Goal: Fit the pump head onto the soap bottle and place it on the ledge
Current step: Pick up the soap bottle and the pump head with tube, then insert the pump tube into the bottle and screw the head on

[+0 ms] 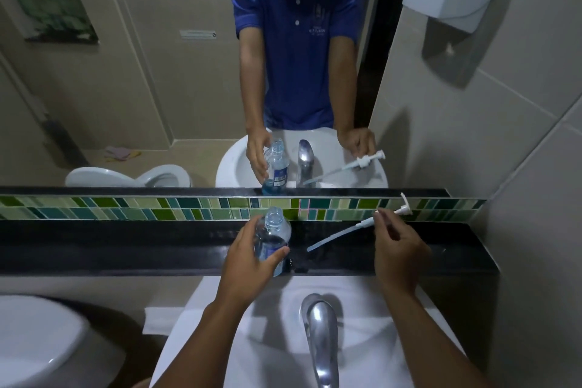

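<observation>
It was a bathroom: a white sink (pixel 371 337) with chrome tap (pixel 319 334), a mirror (pixel 157 72) above it, a toilet (pixel 41 343) left of it.

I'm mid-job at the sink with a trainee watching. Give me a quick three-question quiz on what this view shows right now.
1. True or false: the pump head is already screwed onto the soap bottle.
2. Which hand holds the soap bottle? A) left hand B) right hand C) neither
3. Fill in: the free end of the pump's dip tube hangs above the black ____.

Key:
1. False. The bottle neck is open and the pump is held apart, to its right.
2. A
3. ledge
</observation>
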`<control>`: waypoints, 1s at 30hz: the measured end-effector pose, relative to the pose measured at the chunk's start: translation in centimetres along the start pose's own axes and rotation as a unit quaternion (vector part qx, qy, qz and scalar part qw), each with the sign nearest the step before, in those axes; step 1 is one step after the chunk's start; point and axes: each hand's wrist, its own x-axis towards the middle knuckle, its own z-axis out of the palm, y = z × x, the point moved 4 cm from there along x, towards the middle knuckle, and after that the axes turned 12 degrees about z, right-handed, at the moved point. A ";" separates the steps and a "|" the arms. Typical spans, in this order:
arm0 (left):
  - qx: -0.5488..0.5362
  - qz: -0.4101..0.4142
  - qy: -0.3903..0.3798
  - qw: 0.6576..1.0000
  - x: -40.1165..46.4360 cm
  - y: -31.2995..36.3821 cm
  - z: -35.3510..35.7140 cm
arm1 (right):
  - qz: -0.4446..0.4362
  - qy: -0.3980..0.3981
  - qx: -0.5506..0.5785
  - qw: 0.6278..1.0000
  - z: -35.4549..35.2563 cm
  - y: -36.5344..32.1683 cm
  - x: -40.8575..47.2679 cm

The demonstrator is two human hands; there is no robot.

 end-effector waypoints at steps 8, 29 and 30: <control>0.101 0.036 -0.059 0.992 -2.6 2.8 -1.1 | 0.003 0.069 0.205 0.976 -4.7 -6.4 -1.9; 0.137 0.102 -0.089 0.981 -9.3 9.9 -1.5 | -0.070 -0.079 0.208 0.972 -10.5 -10.6 -9.6; 0.130 0.100 -0.089 0.982 -9.7 10.1 -1.3 | -0.060 -0.095 0.220 0.969 -10.5 -10.3 -10.1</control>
